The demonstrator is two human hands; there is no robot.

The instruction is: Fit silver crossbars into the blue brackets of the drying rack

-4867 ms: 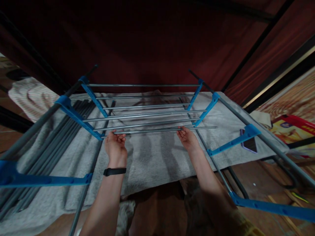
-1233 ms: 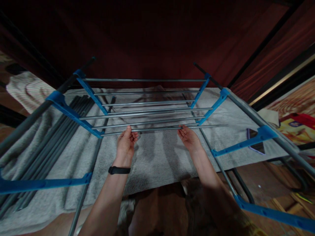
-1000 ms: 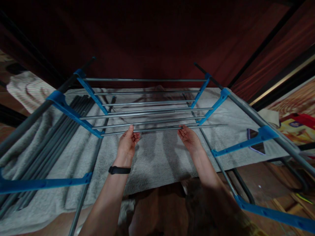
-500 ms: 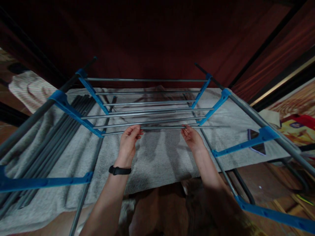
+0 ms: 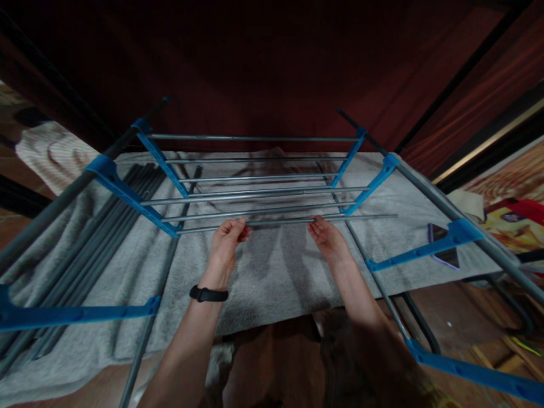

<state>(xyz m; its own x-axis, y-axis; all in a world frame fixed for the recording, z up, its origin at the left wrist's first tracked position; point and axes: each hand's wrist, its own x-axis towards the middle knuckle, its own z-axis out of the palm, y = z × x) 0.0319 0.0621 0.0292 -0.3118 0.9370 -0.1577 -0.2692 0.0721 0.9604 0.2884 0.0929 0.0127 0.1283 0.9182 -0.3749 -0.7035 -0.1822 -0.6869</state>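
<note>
Both of my hands pinch a thin grey metal rod [image 5: 278, 222] at the near side of a rack frame. My left hand [image 5: 227, 243] is closed on it left of the middle, with a dark band on the wrist. My right hand [image 5: 327, 238] grips it further right with its fingertips. Leftward the rod line reaches the lower end of a blue plastic bracket [image 5: 127, 195]. On the right it passes the lower end of another blue bracket [image 5: 374, 184] and sticks out beyond it. Several similar crossbars [image 5: 255, 195] span the brackets just behind.
Several loose grey tubes [image 5: 97, 243] lie at the left on a grey towel [image 5: 272, 277]. Thick side tubes [image 5: 433, 195] carry more blue brackets [image 5: 420, 252] nearer me. A dark flat object [image 5: 442, 245] lies at the right, close to a red and yellow package [image 5: 516, 224].
My right hand has slid slightly left, and my left hand slightly right. The rod's protruding right end sits a little higher. The frame has stayed put.
</note>
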